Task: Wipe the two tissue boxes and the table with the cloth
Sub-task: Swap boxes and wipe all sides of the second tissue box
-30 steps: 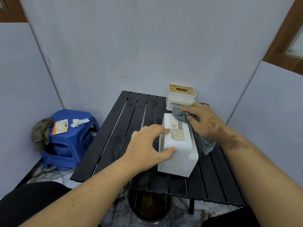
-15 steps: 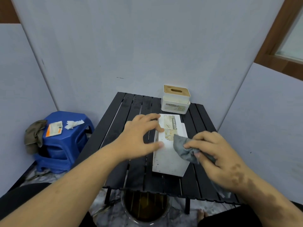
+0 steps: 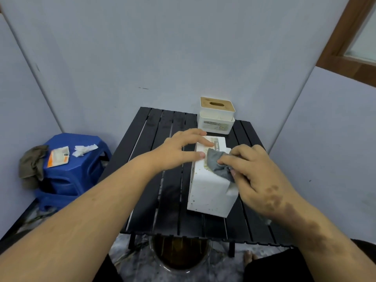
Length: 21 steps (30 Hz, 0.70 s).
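Swept back from the far end of the near tissue box [image 3: 210, 192] toward its middle over the last second: right hand [image 3: 256, 176], fingers pinched round the bunched grey cloth [image 3: 218, 164], now pressing it onto the top face just beside the printed label. Steadying as before: left hand [image 3: 179, 151], fingers spread fairly wide and relaxed, tips resting on the box's left top edge, holding nothing. Sitting mid-worktop [image 3: 168, 200], lying long-side toward the camera, specks showing on its near face. Likely mid-stroke on the first box, then; sides and near end apparently not wiped yet. Untouched at the far edge: second tissue box [image 3: 216, 116] with the wooden lid. Slats of the worktop to follow, by this reading.
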Motion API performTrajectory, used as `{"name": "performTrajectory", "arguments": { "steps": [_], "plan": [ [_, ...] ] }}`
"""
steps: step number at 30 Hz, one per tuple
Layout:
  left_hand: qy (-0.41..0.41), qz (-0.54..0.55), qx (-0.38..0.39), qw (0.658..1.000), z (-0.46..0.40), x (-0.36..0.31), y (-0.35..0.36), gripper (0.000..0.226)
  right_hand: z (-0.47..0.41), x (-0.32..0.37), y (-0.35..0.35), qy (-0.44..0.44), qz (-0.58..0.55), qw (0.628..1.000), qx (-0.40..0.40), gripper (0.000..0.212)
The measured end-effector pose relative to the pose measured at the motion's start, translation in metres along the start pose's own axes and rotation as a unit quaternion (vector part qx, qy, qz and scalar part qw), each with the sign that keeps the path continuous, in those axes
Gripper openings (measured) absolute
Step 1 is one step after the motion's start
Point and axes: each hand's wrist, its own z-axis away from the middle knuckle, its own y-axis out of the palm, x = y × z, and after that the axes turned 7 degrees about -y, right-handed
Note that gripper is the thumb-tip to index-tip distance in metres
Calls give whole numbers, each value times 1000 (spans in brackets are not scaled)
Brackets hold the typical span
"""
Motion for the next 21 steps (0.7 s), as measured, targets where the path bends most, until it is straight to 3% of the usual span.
{"name": "performTrajectory", "arguments": {
  "steps": [5,11,17,21],
  "plan": [
    [31,75,2,997,-9,6,4,26,-20,8,5,61,25,998,-5,37],
    [22,119,2,993,-10,3,6,20,-8,33,0,-69,-6,997,30,30],
    [3,111,19,994,-10,3,3,23,-14,-18,-3,21,-12,999,-22,35],
    [20,113,25,993,-14,1,0,23,-20,12,10,-53,-17,998,-9,35]
  ]
}}
